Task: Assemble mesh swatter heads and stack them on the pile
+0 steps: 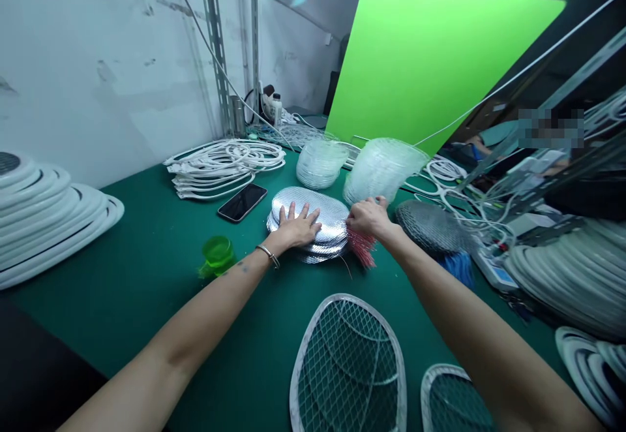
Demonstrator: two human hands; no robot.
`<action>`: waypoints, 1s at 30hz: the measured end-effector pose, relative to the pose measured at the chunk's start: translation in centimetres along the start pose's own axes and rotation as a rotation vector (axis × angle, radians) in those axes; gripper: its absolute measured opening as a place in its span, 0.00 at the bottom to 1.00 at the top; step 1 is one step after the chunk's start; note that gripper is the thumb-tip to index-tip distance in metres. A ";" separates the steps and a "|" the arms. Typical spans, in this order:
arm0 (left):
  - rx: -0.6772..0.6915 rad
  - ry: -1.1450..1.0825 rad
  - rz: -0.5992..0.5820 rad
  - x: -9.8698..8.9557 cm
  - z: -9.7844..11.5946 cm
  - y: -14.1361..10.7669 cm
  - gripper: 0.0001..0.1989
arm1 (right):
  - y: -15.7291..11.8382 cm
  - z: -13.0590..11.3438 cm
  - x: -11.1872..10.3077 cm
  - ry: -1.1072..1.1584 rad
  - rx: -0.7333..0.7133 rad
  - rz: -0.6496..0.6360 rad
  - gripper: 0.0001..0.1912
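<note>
A stack of oval silver mesh sheets [332, 213] lies on the green table, with red wires [362, 247] hanging off its right end. My left hand [295, 226] rests flat on the stack, fingers spread. At the stack's right edge my right hand [368, 215] is closed by the top of the red wires; what its fingers grip is too small to make out. Nearer to me lies a white-rimmed oval net frame [402, 380], and part of a second frame [426, 393] shows to its right. Right of my right hand sits a dark mesh stack [433, 228] with blue wires [457, 267].
Left of the stack are a phone [242, 202] and a green tape roll [218, 254]. White looped cables [220, 164] and two translucent piles [320, 161] stand behind. White frames are stacked far left [59, 223] and right [577, 275]. A person is at the back right.
</note>
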State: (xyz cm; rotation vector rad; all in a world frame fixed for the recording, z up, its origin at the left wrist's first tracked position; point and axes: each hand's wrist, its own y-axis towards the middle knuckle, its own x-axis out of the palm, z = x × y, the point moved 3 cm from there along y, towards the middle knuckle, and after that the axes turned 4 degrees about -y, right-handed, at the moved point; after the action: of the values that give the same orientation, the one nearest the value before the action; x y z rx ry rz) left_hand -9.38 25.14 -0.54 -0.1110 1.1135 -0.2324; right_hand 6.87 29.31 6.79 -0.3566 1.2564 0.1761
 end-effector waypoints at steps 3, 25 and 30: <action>0.001 -0.017 -0.008 -0.2 0.0 -0.2 0.32 | 0.9 0.4 -0.7 0.013 -0.006 -0.092 0.16; 0.032 -0.065 0.011 -0.7 -0.1 -0.4 0.32 | 1.6 1.1 -1.2 0.180 0.020 -0.206 0.14; 0.105 -0.077 0.189 -1.2 0.0 -1.0 0.37 | 2.5 2.5 -3.0 0.457 0.071 -0.190 0.13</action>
State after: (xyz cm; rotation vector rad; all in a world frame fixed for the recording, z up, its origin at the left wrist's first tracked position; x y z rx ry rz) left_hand -10.03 24.42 0.74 0.0779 1.0260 -0.1155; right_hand 7.37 32.71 9.92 -0.4689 1.6641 -0.1209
